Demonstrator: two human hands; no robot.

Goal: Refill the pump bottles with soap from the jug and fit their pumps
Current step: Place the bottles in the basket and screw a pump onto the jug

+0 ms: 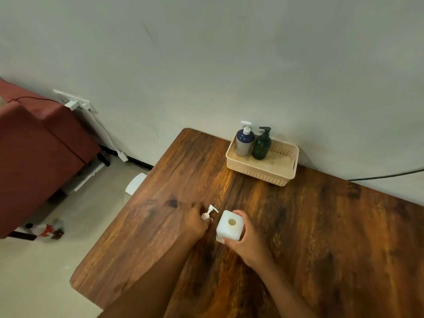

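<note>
Two hands worked near the middle of the wooden table [298,237] as we looked down on it. Far to the left, off the table, we saw a dark red seat [39,145] and a small bottle [46,229] lying on the pale floor. On the table, our left hand [195,222] had its fingers curled round the collar of a white pump [210,211], pinching it, with the pump's head pointing up and to the right; we could not tell whether the pump touched the tabletop. Just to the right of it, our right hand [246,237] gripped a white square bottle [230,224], thumb on its near side and fingers wrapped round its right and far sides. The bottle stood upright on the table with its round neck open and no pump in it. Pump and bottle were close together but apart. Farther off and to the right, against the wall, a cream basket [273,174] held a blue-and-grey pump bottle [245,142] with a white pump and, touching its right side, a dark green pump bottle [261,146] with a dark pump, both upright in the basket's left end.
</note>
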